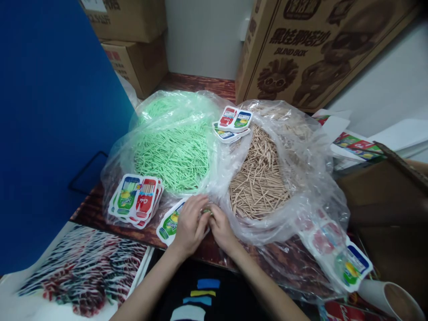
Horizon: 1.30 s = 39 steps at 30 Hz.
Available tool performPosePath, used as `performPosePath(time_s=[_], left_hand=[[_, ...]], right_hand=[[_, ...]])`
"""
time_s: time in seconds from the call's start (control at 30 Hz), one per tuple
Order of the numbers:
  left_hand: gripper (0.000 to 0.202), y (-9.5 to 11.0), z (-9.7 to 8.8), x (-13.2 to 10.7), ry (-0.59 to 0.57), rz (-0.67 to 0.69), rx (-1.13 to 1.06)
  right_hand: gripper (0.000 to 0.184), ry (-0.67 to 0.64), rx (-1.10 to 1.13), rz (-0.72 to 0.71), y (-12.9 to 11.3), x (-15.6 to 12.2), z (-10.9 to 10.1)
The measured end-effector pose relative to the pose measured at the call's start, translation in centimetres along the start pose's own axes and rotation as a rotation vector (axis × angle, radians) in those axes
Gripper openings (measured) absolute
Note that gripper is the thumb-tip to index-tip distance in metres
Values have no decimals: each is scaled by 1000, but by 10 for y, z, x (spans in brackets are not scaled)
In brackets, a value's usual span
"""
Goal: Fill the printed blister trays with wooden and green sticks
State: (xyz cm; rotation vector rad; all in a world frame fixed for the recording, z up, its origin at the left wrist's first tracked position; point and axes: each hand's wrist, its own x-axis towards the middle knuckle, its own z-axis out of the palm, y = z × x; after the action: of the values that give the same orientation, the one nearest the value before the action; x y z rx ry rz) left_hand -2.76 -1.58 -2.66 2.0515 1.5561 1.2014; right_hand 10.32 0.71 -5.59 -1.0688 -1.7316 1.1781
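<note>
My left hand (190, 224) and my right hand (221, 226) meet at the front of the table, fingers bent and pinched together. Between the fingertips shows a small greenish bit, too hidden to name. Partly under my left hand lies a printed card (169, 225) with a green bottle picture. Behind the hands, a clear bag holds many light-green thin sticks (174, 156). To its right, another clear bag holds brown thin sticks (259, 187). Left of my hands rests a stack of bottle-shaped cards (136, 198), with green and brown sticks showing in the top one.
More cards (232, 122) lie between the two bags. Another card (352, 267) sits at the right front, partly under plastic, near a white cup (389, 298). Cardboard boxes (284, 49) stand behind, and a blue panel (50, 133) rises at left.
</note>
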Motion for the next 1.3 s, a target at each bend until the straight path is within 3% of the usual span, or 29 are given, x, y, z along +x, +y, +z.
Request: performPosePath(time_s=[0.1,0.23,0.4,0.57,0.73,0.9,1.0,1.3], left_hand=[[26,-7,-14,-3,48,-76,23],[19,-23,-25,-16,70,-104,150],[24,-38,-26,-35,24,-162,342],[37,-44,-21,-39,7,-234,496],[35,-48,-20,-33,38,-289,509],[20,-47,-19,-32,109,-299,428],[13,-49,-17,-35,175,-287,358],[12,-55,-19,-38,194,-183,239]], right_hand=[[15,28,85,91,-5,1,-6],[15,30,83,111,-1,3,-6],[15,60,169,146,3,1,-4],[15,71,262,167,-19,8,-7],[14,34,183,98,-41,57,-11],[10,106,21,-47,-32,128,-14],[13,147,15,-96,-26,148,-16],[16,110,241,-67,-18,125,-22]])
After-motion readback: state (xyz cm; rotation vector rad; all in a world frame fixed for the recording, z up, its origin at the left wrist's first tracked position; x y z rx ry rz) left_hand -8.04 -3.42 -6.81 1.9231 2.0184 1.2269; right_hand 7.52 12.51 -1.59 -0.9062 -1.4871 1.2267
